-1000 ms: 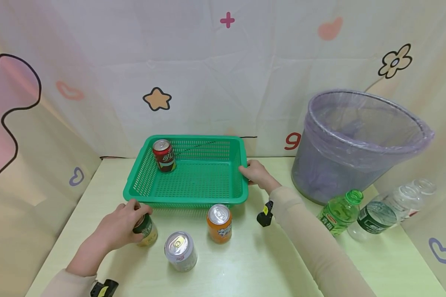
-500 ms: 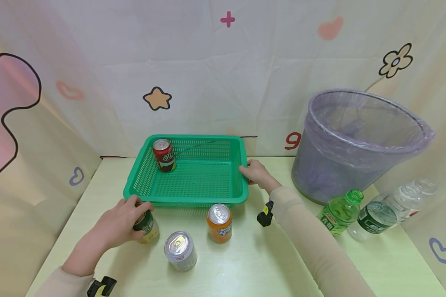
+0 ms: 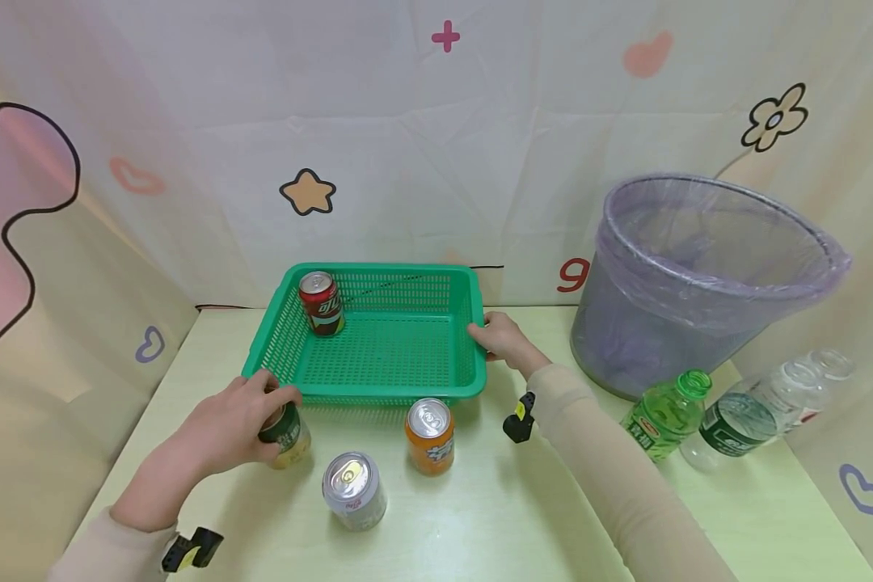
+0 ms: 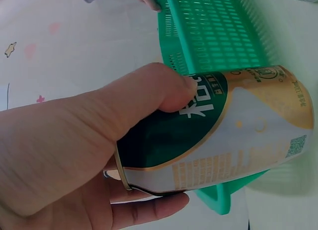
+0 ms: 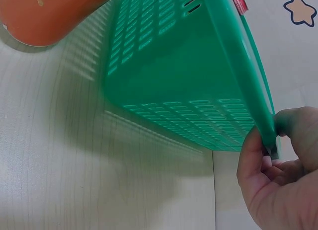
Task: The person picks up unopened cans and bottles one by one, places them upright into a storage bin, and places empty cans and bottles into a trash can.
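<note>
Green can (image 4: 233,135): just before the near left corner of the basket (image 3: 378,394); white Chinese lettering partly under the thumb, QR code lower down.
Left hand (image 3: 229,424): holds that can around its top.
Right hand (image 3: 505,338): pinches the basket's right rim.
Red can (image 3: 323,309): upright inside, back left; lettering unclear.
Orange can (image 3: 431,446), silver can (image 3: 356,503): out front, logos illegible.
Curtain (image 3: 378,121): red "9".

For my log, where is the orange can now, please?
In the head view, the orange can stands in front of the green basket, right of the pale can.
</note>
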Motion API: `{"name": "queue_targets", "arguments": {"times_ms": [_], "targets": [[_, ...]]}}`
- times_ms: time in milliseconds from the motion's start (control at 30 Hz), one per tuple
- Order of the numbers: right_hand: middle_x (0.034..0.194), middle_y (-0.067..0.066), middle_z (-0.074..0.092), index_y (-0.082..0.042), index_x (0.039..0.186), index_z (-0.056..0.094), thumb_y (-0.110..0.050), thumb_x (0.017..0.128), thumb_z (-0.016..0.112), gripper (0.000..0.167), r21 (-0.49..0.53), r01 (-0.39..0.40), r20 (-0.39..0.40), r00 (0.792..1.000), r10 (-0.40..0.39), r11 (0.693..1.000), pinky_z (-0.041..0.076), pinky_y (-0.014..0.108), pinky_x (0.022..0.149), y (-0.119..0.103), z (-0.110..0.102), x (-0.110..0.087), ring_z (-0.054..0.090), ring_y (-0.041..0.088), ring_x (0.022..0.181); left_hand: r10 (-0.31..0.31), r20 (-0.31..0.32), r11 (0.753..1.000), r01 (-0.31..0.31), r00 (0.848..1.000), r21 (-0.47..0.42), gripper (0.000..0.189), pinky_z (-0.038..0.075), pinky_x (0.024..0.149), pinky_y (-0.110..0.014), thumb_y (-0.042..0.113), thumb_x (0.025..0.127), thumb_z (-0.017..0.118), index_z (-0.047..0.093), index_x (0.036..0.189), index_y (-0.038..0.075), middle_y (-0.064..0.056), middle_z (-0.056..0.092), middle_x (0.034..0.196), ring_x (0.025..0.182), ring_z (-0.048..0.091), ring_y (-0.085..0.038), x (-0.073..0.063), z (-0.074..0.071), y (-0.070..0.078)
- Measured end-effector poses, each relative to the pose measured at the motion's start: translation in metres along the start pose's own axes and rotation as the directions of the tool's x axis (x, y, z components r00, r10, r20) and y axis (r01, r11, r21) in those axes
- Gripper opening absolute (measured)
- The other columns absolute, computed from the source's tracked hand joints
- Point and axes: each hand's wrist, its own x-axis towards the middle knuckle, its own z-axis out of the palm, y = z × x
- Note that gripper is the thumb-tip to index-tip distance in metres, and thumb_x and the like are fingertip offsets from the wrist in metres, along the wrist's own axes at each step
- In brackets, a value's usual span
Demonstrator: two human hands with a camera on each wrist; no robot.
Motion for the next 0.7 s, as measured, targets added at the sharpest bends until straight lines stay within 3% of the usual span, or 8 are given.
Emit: {"name": "queue_targets", "arguments": {"times_ms": [433,700], "targets": [[0.114,0.018,0.055,0.005,0.119,0.048,-0.020,0.094,0.045,0.036,0.008,-0.007,0.011,1.000,0.006,1.000,0.050,0.046,0.087,-0.002,0.000,0.000,0.058,0.023,0.091,0.047,-0.010,0.999,-0.047,0.999,0.023,0.048,0.042,0.049,-0.027,0.017,0.063,0.081,0.058,0.105,0.019,-0.008,0.051,0.099,0.078,0.049,-0.022,0.005,-0.025,0.005],[0.116,0.019,0.054,0.005,0.120,0.046,-0.021,0.094,0.046,0.037,0.003,-0.016,0.010,1.000,0.015,1.000,0.050,0.046,0.087,-0.001,0.000,0.001,0.058,0.024,0.092,0.068,0.004,0.997,-0.068,0.998,0.039,0.046,0.043,0.050,-0.027,0.017,0.065,0.080,0.058,0.105,0.018,-0.008,0.051,0.097,0.077,0.049,-0.022,0.009,-0.037,0.006]]}}
